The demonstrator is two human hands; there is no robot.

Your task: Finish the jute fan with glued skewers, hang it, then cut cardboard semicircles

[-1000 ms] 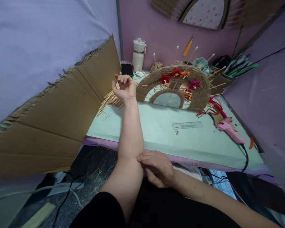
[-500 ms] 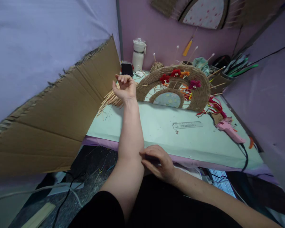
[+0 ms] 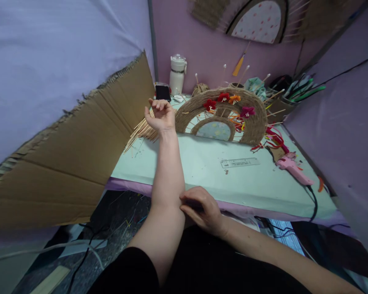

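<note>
My left hand [image 3: 162, 115] is raised palm up over the table, its fingers loosely curled and apart, with nothing in it. Just behind that hand and to its left lies a bundle of thin wooden sticks [image 3: 141, 132]. My right hand [image 3: 204, 210] reaches across to the inside of my left elbow; its fingertips touch the skin there, thumb and fingers bent with a gap between them. A twine-wrapped arch [image 3: 257, 118] stands on the table, decorated with red, orange and magenta flowers [image 3: 223, 97] and a pale patterned half-circle [image 3: 214, 130].
A clear ruler [image 3: 239, 162] lies on the pale green tabletop [image 3: 202, 175]. To the right are a pink glue gun [image 3: 294, 169] and red strips [image 3: 277, 141]. A white bottle [image 3: 177, 75] and phone [image 3: 162, 92] stand behind. Cardboard [image 3: 79, 163] walls off the left side.
The camera view has tilted slightly, so the table items sit a little lower and further left. Both hands keep nearly the same pose, my right fingers still at the left elbow.
</note>
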